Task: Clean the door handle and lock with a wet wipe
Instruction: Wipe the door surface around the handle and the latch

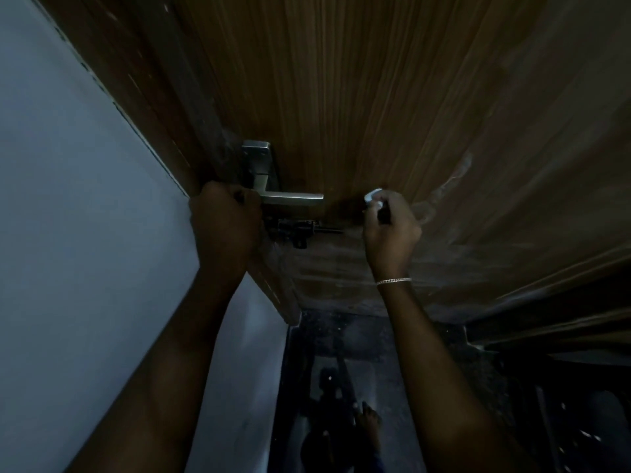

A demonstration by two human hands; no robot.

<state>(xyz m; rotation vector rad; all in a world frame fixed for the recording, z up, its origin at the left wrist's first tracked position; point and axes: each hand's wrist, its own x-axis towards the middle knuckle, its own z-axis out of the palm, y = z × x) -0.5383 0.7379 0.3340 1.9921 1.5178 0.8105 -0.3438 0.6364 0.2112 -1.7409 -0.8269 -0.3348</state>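
A silver lever door handle [293,197] on a metal backplate [257,162] sits on the brown wooden door [375,97]. Just below it is a dark sliding bolt lock [302,230]. My left hand [223,223] is curled in a fist at the door's edge, touching the inner end of the handle; what it grips is hidden. My right hand [391,227] is to the right of the handle, fingers curled round a small white wet wipe [373,196] held against the door. The scene is dim.
A pale wall [68,199] fills the left side, meeting the door frame [136,107]. Below is a dark glossy floor [341,387] showing a reflection and a bare foot [368,425]. Dark shapes stand at the lower right.
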